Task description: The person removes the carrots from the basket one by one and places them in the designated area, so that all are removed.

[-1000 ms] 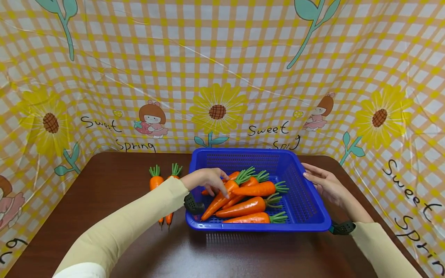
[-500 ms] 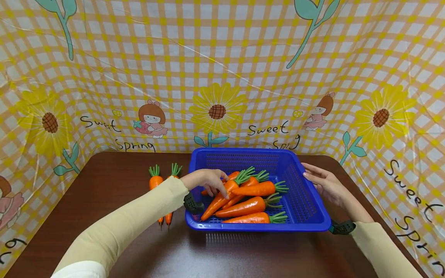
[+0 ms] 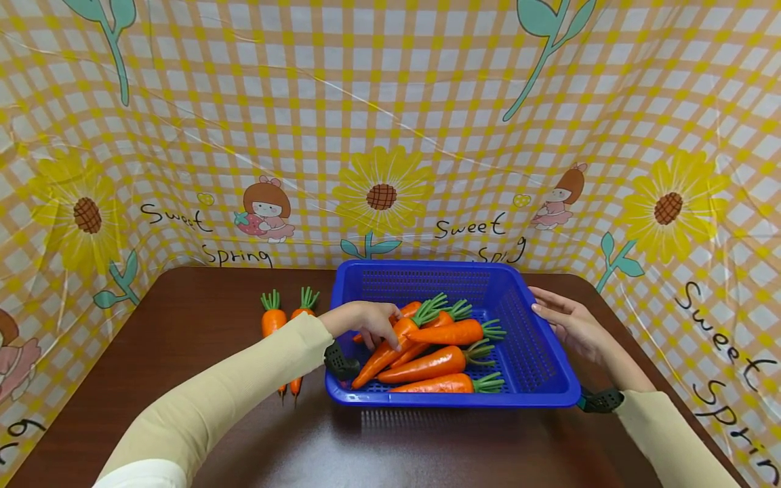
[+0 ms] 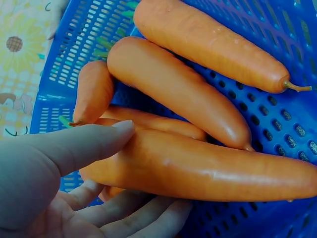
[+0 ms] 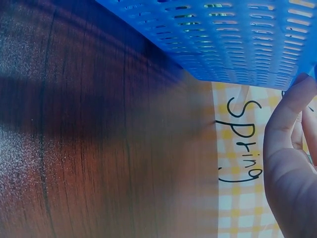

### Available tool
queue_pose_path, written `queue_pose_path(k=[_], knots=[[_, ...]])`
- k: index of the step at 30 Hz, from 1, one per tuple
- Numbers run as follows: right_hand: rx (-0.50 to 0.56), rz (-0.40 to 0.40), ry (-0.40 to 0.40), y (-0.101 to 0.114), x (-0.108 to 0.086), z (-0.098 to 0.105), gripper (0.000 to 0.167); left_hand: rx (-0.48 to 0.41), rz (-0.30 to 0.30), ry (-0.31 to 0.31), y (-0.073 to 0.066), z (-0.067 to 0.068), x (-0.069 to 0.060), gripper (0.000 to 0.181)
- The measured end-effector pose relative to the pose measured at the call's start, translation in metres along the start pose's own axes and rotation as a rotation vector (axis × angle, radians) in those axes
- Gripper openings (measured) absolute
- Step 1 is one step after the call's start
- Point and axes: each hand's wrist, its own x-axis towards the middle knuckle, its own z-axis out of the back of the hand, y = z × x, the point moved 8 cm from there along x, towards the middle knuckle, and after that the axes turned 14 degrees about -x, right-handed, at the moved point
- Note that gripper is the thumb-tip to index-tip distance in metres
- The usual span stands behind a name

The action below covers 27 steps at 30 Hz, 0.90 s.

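In the head view a blue perforated basket (image 3: 451,398) stands on the table, holding several orange carrots with green tops. My left hand (image 3: 372,322) reaches over its left side and holds a carrot (image 3: 381,359) slanting across others. The left wrist view shows the thumb (image 4: 99,141) on top of this carrot (image 4: 213,171) and the other fingers (image 4: 143,218) below it. My right hand (image 3: 576,325) is at the basket's right rim, fingertips touching it, fingers fairly straight. In the right wrist view the thumb (image 5: 285,116) meets the rim; the far fingertips are hidden.
Two carrots lie side by side on the dark brown table (image 3: 201,325) left of the basket, partly covered by my left sleeve (image 3: 226,386). A checked, flower-printed cloth (image 3: 378,88) rises behind the table and at both sides.
My left hand shifts very slightly lower on the carrot. The basket, the other carrots and my right hand stay practically where they were.
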Motion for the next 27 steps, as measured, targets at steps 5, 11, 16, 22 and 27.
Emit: queue_pose_path(k=[5,11,16,22,27], knots=[[0.01,0.01,0.006,0.0003,-0.0011,-0.0006,0.033,0.005,-0.024,-0.019,-0.0006,-0.0008,-0.0002,0.056],[0.012,0.021,0.007,0.0009,-0.0018,-0.0019,0.034,0.022,-0.045,-0.068,-0.0027,-0.0014,-0.0025,0.06],[0.017,0.026,0.005,0.0009,-0.0016,-0.0025,0.032,0.03,-0.057,-0.097,-0.004,-0.0003,-0.0038,0.06],[0.022,0.024,0.008,0.0007,-0.0012,-0.0026,0.032,0.036,-0.074,-0.122,-0.0053,0.0016,-0.0066,0.056],[0.01,0.019,0.002,-0.0008,-0.0003,-0.0011,0.032,0.023,-0.09,-0.14,-0.0058,0.0033,-0.0069,0.057]])
